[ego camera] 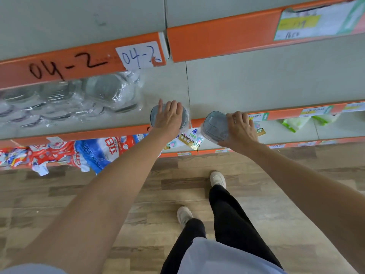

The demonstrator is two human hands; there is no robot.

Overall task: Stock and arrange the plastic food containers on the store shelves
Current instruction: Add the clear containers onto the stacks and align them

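While my left hand [169, 117] presses flat on one container [156, 115] on the shelf [167, 89], my right hand [240, 125] grips another container [214, 125] past the edge; its wrap looks slick. If that grip loosens, it could drop.

Both forearms bare, no sleeves to past elbow. Left hand [169, 117]: no ring or watch visible. Right hand [240, 125]: thin ring [234, 120] on 1 finger. Pale bluish-white top [223, 258], loose hem over hips; same pale fabric at lower-left corner. Black trousers [227, 212], slim legs. 2 white shoes [217, 178], chunky pale soles, rounded toes.
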